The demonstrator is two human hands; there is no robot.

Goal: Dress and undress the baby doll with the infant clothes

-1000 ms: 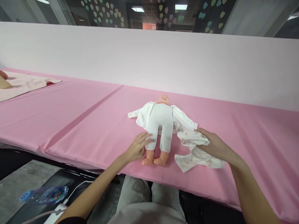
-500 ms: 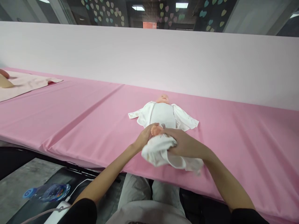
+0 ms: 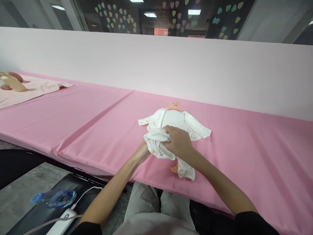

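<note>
A baby doll (image 3: 175, 106) lies on its back, its head toward the wall, in a white long-sleeved top (image 3: 156, 118). My right hand (image 3: 179, 140) grips bunched white patterned baby pants (image 3: 156, 142) over the doll's lower body. My left hand (image 3: 143, 152) is at the left side of that bunch; the cloth hides its fingers and the doll's leg there. Another part of the pants hangs around the doll's other leg, where a bare foot (image 3: 174, 168) shows beside the fabric.
A pink sheet (image 3: 97, 120) covers the table, with a low white wall (image 3: 156, 65) behind. At far left, another doll's limbs (image 3: 14, 83) rest on a pale cloth (image 3: 44, 86). A bottle (image 3: 58, 198) and a white power strip (image 3: 65, 222) lie on a black seat below.
The bunched pants have moved left and up over the foot that my left hand held, and now hide it. My right hand moved with them. The doll's other foot has come into sight.
</note>
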